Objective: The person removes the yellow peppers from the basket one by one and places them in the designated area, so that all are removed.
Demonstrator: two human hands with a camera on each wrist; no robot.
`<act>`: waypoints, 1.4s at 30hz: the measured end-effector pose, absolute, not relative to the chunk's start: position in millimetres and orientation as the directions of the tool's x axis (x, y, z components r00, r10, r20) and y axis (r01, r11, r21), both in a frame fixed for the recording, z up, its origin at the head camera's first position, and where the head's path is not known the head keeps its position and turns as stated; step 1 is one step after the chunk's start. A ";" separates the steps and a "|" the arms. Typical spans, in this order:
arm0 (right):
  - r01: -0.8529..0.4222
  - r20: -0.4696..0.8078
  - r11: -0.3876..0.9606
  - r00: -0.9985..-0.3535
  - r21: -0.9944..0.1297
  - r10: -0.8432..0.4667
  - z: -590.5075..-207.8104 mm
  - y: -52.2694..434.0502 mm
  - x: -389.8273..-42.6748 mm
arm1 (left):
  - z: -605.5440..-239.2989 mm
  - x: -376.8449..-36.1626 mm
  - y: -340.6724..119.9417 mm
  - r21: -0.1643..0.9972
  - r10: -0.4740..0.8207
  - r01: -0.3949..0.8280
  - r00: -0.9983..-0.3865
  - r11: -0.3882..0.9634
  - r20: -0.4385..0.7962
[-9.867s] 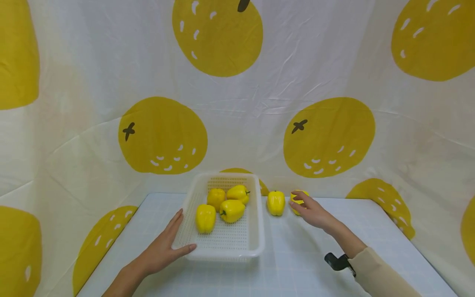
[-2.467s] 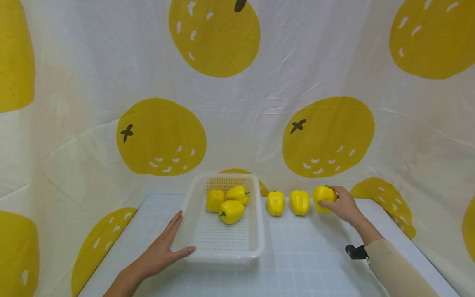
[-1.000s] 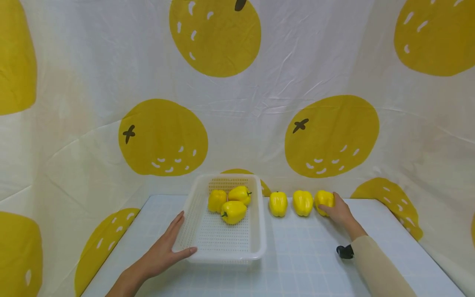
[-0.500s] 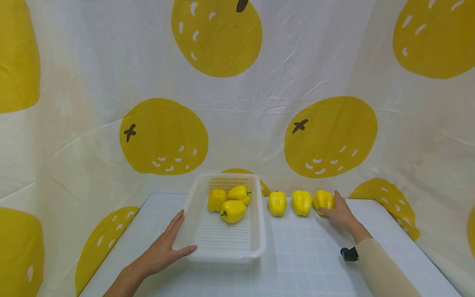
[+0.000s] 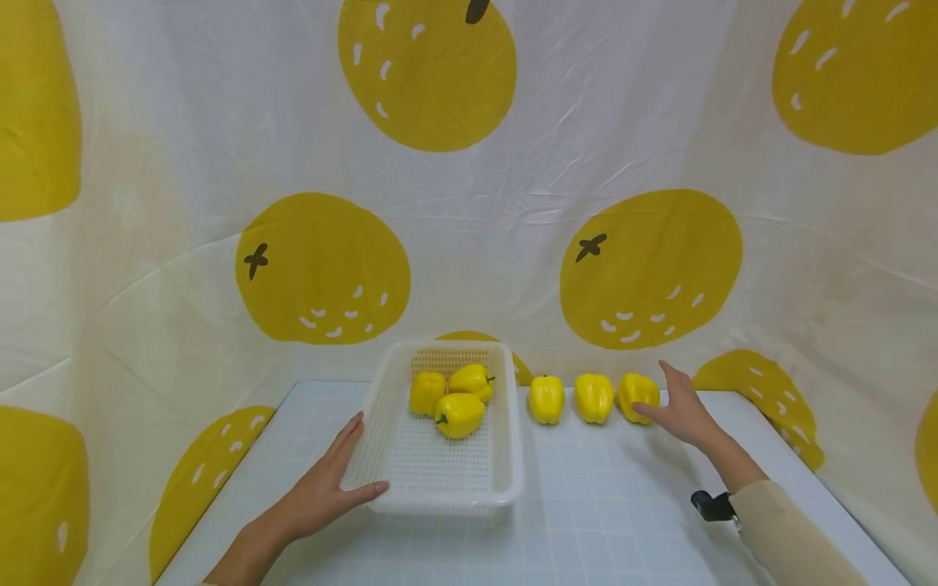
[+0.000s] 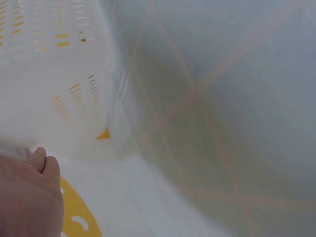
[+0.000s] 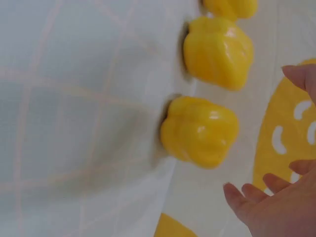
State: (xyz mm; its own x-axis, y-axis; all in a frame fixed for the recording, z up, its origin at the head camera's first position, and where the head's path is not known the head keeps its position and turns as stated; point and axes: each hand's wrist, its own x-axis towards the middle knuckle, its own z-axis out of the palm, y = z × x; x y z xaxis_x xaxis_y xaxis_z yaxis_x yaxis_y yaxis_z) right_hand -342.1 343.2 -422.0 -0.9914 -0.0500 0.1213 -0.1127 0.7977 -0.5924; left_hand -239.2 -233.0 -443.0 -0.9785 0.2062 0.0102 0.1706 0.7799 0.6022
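Observation:
My left hand (image 5: 316,497) rests on the near-left corner of a white perforated plastic basket (image 5: 506,480), fingers straight along its left side and thumb on the front rim. Inside the basket lie three yellow bell peppers, the nearest pepper (image 5: 460,415) on its side with a green stem showing. To its right, three more stand in a row on the table: a left pepper (image 5: 546,400), a middle pepper (image 5: 593,399) and a right pepper (image 5: 637,397). Spread fingers of my right hand (image 5: 687,415) stand beside the right pepper; the right wrist view shows a gap between them.
A pale blue checked cloth covers the table (image 5: 579,521). Close behind the row hangs a white curtain (image 5: 484,268) printed with big yellow fruit. A black wrist camera (image 5: 712,506) sits at the right sleeve (image 5: 784,529).
A fourth pepper has left the basket and now stands at the row's right end. My right hand has let go of it and drawn back rightward. The left hand stays put.

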 end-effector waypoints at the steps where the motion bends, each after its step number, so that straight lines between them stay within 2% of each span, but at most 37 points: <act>1: -0.130 0.133 0.793 -0.989 -0.595 -0.062 -419.0 340.2 -341.1 | -442.7 -239.3 -232.9 0.602 0.206 0.169 -0.979 0.780 0.008; 8: -0.210 0.156 0.746 -0.977 -0.632 -0.142 -400.7 310.7 -330.6 | -440.9 -238.5 -232.8 0.606 0.210 0.173 -0.978 0.776 0.011; 19: -0.344 0.213 0.700 -0.939 -0.626 -0.270 -388.3 265.6 -320.7 | -444.6 -240.5 -232.7 0.618 0.206 0.172 -0.978 0.767 0.017; 35: -0.453 0.228 0.580 -0.879 -0.677 -0.420 -388.0 202.2 -314.1 | -447.9 -240.0 -234.4 0.628 0.206 0.168 -0.979 0.760 0.013; 42: -0.534 0.266 0.508 -0.820 -0.677 -0.507 -388.5 172.8 -318.5 | -449.3 -240.1 -235.5 0.635 0.218 0.192 -0.975 0.748 0.037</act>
State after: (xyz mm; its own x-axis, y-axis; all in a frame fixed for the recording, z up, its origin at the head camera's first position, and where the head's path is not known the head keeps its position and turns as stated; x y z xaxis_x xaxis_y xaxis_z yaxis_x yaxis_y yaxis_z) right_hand -318.5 172.8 -388.5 -0.8197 -0.5073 0.2658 -0.5335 0.5076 -0.6765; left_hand -240.1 -235.5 -449.3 -0.9752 0.2180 0.0372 0.1915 0.7484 0.6350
